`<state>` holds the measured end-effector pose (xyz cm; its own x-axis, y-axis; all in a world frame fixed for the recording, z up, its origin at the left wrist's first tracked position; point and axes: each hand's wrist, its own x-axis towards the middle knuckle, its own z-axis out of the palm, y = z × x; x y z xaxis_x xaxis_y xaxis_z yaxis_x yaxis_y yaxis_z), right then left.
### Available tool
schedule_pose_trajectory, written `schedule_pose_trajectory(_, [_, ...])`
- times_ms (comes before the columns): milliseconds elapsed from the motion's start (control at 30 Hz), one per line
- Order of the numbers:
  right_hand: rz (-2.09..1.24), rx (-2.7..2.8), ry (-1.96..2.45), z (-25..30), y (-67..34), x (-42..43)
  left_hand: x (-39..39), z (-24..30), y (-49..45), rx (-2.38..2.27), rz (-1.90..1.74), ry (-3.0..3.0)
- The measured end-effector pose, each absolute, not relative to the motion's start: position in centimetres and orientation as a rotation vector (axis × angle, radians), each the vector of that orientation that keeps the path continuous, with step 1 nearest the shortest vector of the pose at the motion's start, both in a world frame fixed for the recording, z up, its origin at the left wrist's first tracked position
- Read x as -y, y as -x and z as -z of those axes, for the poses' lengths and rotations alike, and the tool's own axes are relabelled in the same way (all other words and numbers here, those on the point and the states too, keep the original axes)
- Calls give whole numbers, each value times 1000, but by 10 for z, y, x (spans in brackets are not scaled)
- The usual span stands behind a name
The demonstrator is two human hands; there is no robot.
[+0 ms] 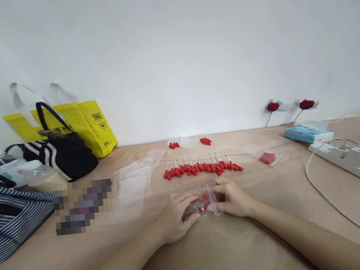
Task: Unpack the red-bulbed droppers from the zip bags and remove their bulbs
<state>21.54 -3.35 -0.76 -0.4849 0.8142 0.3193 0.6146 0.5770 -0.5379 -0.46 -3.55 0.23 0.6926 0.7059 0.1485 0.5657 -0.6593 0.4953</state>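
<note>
Low in front of me lies a small clear zip bag (196,210) with red pieces inside. My left hand (178,216) grips its left part, fingers curved over the top and thumb at the lower edge. At the zip end, my right hand (233,198) holds the bag's mouth between thumb and fingers; some of its fingertips are hidden. Just beyond stands a row of pale sticks with red rounded tips (199,168), laid side by side with tips toward me. Further back are filled clear bags (190,141) with red-tipped pieces showing.
Flat clear zip bags (136,177) lie to the left, and another bag with red pieces (267,157) to the right. A blue tissue pack (307,133), power strip (354,158) and white cable (321,200) occupy the right. Yellow (98,130), black (70,156) and striped bags (19,222) stand left.
</note>
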Motion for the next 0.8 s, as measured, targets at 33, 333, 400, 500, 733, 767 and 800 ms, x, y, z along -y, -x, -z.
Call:
schedule_pose_trajectory(33, [-476, 2283, 1125, 7, -214, 33, 35, -1, 5, -984, -461, -2495])
schedule_pose_trajectory(333, [-901, 2128, 1153, 6, -206, 37, 32, 3, 6, -951, -452, -2517])
schedule_pose_trajectory(400, [-970, 2134, 1096, 5, -208, 37, 32, 3, 6, -942, -453, -2520])
schedule_pose_trajectory(500, [-1022, 2121, 1008, 6, -212, 35, 33, 2, 6, -936, -445, -2519])
schedule_pose_trajectory(733, [-1515, 1536, 1036, 13, -230, 24, 34, 0, 6, -978, -447, -2478])
schedule_pose_trajectory(767, [-1535, 1466, 1043, 12, -234, 23, 33, 0, 6, -972, -462, -2468])
schedule_pose_trajectory(800, [-1543, 1412, 1050, 11, -238, 22, 33, 0, 7, -967, -474, -2458])
